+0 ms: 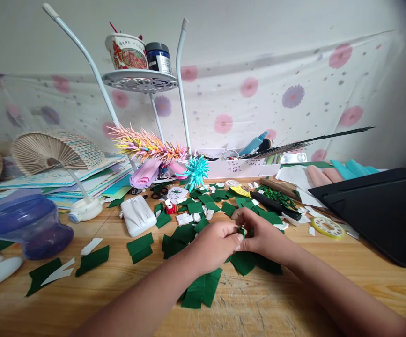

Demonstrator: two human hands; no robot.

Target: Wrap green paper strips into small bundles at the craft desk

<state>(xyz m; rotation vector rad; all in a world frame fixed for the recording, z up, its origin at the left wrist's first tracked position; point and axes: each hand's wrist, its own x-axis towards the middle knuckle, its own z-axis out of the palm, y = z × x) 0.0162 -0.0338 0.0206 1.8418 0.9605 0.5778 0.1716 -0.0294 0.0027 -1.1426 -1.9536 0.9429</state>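
Observation:
Both hands meet over the middle of the wooden table. My left hand (218, 245) is closed, its thumb and fingertips pinching a small piece of green paper (241, 230). From the other side my right hand (259, 234) pinches the same piece, its fingers curled above it. Most of that piece is hidden between the fingers. Flat dark green paper pieces (203, 288) lie under and around both hands. Beyond my right hand lie a black-handled tool (276, 204) and a bundle of thin twisted green strips (276, 196).
A white stand (139, 80) holds a paper tub and a blue jar at the back. A turquoise spiky paper flower (196, 172) leans there. At left are a purple container (27, 227) and a white box (138, 215); at right, a tape roll (328, 227) and a black panel (381, 210).

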